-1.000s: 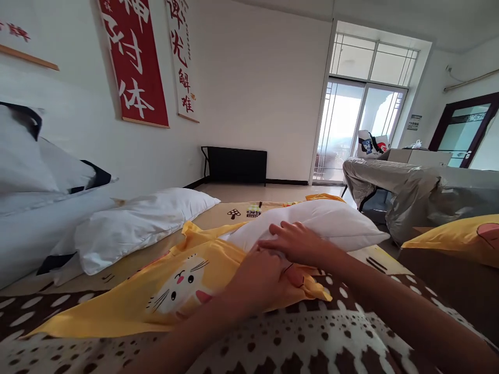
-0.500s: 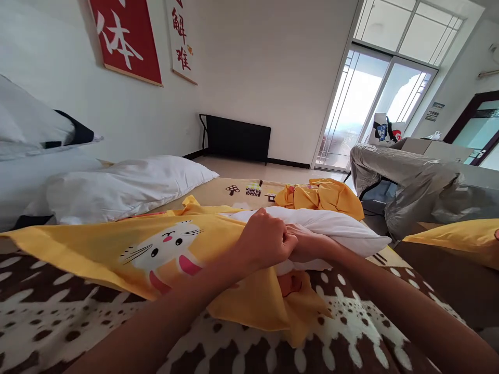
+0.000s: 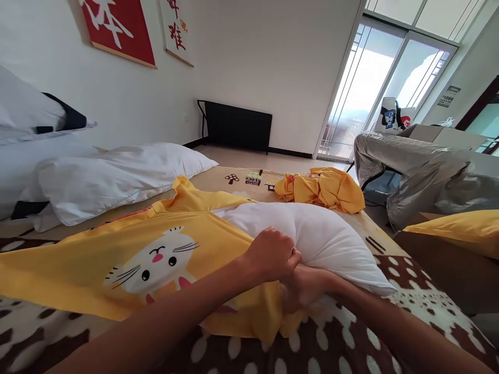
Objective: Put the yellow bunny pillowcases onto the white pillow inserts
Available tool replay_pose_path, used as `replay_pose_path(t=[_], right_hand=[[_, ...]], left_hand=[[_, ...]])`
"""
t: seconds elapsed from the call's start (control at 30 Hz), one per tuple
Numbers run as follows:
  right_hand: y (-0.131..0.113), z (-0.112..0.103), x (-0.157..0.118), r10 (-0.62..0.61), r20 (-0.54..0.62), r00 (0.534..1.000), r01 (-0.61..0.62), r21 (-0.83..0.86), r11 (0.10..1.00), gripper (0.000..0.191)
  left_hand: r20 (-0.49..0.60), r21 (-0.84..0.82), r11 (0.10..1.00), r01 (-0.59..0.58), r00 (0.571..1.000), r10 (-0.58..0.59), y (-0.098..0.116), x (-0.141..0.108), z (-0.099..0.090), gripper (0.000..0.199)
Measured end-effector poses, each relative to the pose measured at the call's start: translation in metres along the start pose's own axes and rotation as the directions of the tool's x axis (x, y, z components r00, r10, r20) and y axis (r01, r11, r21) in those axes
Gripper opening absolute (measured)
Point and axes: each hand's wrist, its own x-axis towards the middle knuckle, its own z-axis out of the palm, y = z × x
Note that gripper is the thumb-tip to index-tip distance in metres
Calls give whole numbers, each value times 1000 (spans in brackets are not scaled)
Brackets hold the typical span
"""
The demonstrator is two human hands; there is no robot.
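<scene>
A yellow pillowcase point(image 3: 156, 259) with a white cat face lies spread over the brown-and-white blanket. From its opening a white pillow point(image 3: 331, 234) sticks out to the right. My left hand point(image 3: 273, 254) is closed on the pillowcase edge, over the pillow's near side. Just right of it and slightly lower, my right hand point(image 3: 306, 285) is blurred and partly hidden behind the left; what its fingers do is not clear. Yellow cloth hangs below both hands.
Behind lies a crumpled yellow cloth point(image 3: 323, 189). Another white pillow point(image 3: 128, 176) rests at the left, near stacked white bedding point(image 3: 23, 114). At the right are a yellow pillow point(image 3: 460, 228) and plastic-covered furniture point(image 3: 421, 156).
Both hands have moved lower, the right one more so. More of the white pillow shows, and the pillowcase's far edge stands higher. The view has tilted slightly down.
</scene>
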Motion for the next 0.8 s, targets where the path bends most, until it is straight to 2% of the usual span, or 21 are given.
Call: replay_pose_path(t=[0.07,0.13,0.2,0.27,0.33,0.43,0.5,0.57,0.63,0.7,0.73,0.8], right_hand=[[-3,0,-3,89,-29,996,-78,260,962,23],[-6,0,-4,211,-110,971,-126,513,849,31],[-7,3,-4,277,-183,943,-80,685,724,35],[-6,6,-3,275,-211,938,-7,781,624,33],[-4,10,-2,262,-198,945,21,833,552,31],[-2,13,-1,287,-148,947,-2,887,462,30],[-5,12,0,280,-113,953,-18,903,430,30],[-10,7,2,216,-73,974,-36,888,459,29],[-14,4,4,165,-16,986,-87,797,598,30],[-15,2,8,181,21,983,-155,626,765,31],[-15,2,11,201,25,979,-182,538,823,30],[-13,5,15,224,21,974,-212,415,885,26]], left_hand=[[11,8,1000,-24,1000,24,0,-1,-3,33],[40,-5,998,-67,997,67,-3,-2,-8,36],[110,-85,991,-99,988,108,-12,-7,-16,40],[191,-195,972,-130,967,167,-26,-14,-25,40],[231,-276,946,-170,944,237,-43,-22,-31,28],[208,-349,919,-185,941,268,-64,-31,-31,11],[180,-386,909,-155,954,240,-70,-33,-26,15],[146,-410,902,-135,966,211,-72,-31,-20,15],[115,-425,898,-119,976,184,-72,-28,-16,11],[97,-429,896,-111,981,168,-73,-26,-13,8],[97,-428,897,-109,981,166,-74,-25,-12,7],[107,-419,901,-111,980,170,-78,-26,-11,8]])
